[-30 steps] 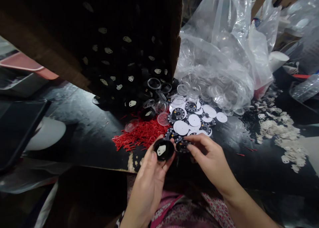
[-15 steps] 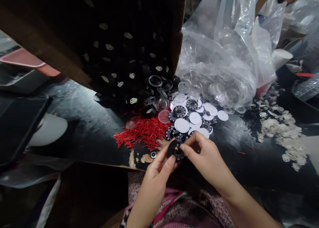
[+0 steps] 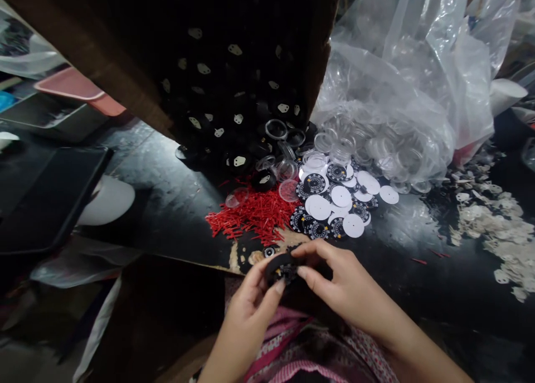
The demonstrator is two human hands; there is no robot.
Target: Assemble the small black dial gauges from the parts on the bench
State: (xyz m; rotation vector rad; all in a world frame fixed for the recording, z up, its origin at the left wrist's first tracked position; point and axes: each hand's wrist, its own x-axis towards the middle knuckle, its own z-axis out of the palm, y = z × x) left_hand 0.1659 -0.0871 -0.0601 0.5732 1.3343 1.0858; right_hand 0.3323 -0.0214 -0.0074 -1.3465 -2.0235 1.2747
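Observation:
My left hand (image 3: 252, 300) grips a round black case (image 3: 273, 267) from its left side, thumb in front and fingers behind. Inside the case, part of a black dial with pale markings shows. On the case's right edge, the thumb and forefinger of my right hand (image 3: 340, 274) are closed; its other fingers curl underneath. Just beyond the hands lie a pile of printed dials (image 3: 319, 207), some with white backs up, and a heap of thin red pointers (image 3: 259, 213). A small dark ring-shaped part (image 3: 270, 251) rests near the table edge.
A large cardboard box (image 3: 150, 87) with black cases leans over the table. Clear round covers (image 3: 376, 146) spill from a plastic bag (image 3: 401, 65). Pale flat metal plates (image 3: 497, 227) lie at right. A dark tray (image 3: 54, 193) sits above a white container (image 3: 111, 202) at left.
The case is now tilted more on edge, so less of the dial shows. My right fingers have shifted from the dial's face to the case's right edge. The view has turned slightly left.

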